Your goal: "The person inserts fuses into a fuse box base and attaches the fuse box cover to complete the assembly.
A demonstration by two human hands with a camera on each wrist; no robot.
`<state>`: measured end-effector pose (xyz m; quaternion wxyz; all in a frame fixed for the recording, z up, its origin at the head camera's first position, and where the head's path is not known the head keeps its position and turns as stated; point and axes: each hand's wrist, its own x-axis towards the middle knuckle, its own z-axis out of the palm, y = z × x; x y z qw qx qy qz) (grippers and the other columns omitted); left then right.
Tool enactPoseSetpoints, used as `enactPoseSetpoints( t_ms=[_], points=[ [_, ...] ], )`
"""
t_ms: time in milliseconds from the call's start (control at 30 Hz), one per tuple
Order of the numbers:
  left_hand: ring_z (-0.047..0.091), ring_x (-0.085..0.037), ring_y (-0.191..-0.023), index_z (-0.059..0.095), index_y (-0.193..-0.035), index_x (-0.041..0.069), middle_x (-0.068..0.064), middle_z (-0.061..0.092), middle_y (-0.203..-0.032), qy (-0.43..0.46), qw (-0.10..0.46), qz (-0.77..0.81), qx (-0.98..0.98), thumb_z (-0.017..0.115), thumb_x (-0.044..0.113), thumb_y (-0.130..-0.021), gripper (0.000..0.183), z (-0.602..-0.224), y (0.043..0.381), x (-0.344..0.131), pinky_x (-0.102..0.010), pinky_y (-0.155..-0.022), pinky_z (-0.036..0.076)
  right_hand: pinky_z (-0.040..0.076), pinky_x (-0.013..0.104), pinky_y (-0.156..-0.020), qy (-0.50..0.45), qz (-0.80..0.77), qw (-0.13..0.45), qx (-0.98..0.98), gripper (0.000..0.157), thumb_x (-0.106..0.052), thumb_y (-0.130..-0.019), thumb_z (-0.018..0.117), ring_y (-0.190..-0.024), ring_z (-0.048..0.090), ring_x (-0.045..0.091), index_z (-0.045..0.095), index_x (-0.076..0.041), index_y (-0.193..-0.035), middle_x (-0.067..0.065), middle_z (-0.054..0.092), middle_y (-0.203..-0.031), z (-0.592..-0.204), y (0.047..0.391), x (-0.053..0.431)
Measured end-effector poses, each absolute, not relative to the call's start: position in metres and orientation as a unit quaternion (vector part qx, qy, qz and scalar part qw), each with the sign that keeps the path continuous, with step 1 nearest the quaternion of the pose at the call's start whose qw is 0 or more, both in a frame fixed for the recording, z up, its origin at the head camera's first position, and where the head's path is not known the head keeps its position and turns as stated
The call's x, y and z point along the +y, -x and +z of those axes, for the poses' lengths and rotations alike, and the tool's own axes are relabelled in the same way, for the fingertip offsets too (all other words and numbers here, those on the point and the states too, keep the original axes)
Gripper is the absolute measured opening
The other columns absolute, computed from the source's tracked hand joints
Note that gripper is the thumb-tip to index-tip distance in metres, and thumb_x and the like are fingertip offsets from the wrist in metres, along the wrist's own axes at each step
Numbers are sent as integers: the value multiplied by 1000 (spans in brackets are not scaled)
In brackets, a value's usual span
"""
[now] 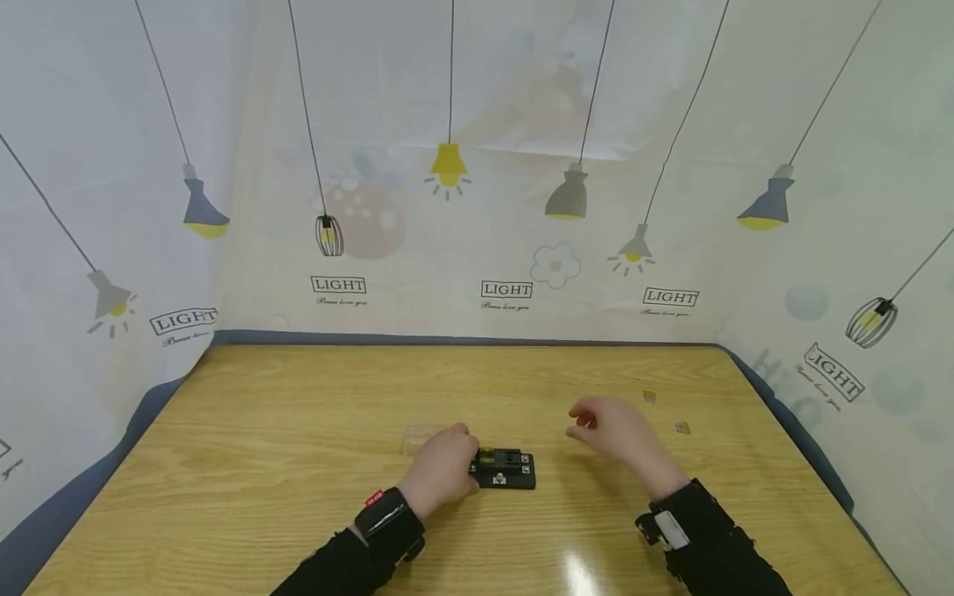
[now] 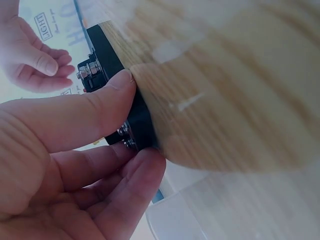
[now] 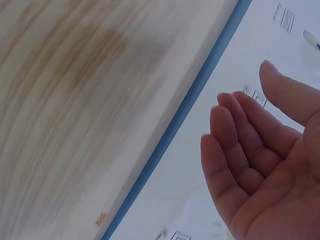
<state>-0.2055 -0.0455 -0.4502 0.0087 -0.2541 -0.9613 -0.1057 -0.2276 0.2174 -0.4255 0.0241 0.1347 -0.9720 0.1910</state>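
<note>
A black rectangular block [image 1: 514,478] with metal screw terminals lies on the wooden table, in front of the person. The left hand [image 1: 441,468] grips its left end. In the left wrist view the thumb presses one long side of the block [image 2: 107,47], and the curled fingers are at its near end and underside. To the right of the block, the right hand [image 1: 614,429] hovers over the table. Its fingers are loosely bent with the thumb apart, and the right wrist view shows nothing in the palm [image 3: 272,200].
Just behind the left hand lies a clear plastic box [image 1: 414,436]. Two small brownish pieces, a farther one [image 1: 649,396] and a nearer one [image 1: 681,428], lie right of the right hand. Printed cloth walls [image 1: 447,314] enclose the table [image 1: 298,397] at the back and sides.
</note>
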Motion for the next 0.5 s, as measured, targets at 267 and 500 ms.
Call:
enactPoseSetpoints(
  t_ms=[267, 500],
  points=[
    [49, -12, -69, 65, -85, 8, 0, 52, -82, 254, 8, -105, -961, 82, 24, -61, 34, -448, 205, -45, -27, -62, 45, 46, 38, -72, -102, 191, 20, -976, 32, -30, -82, 65, -80, 57, 17, 65, -6, -104, 1, 62, -88, -427, 232, 256],
    [49, -12, -68, 65, -85, 8, 0, 52, -81, 256, 10, -106, -961, 82, 24, -61, 34, -447, 204, -45, -26, -62, 45, 47, 41, -72, -88, 189, 19, -978, 34, -28, -82, 64, -82, 58, 21, 64, -3, -105, 5, 63, -90, -425, 230, 284]
  ],
)
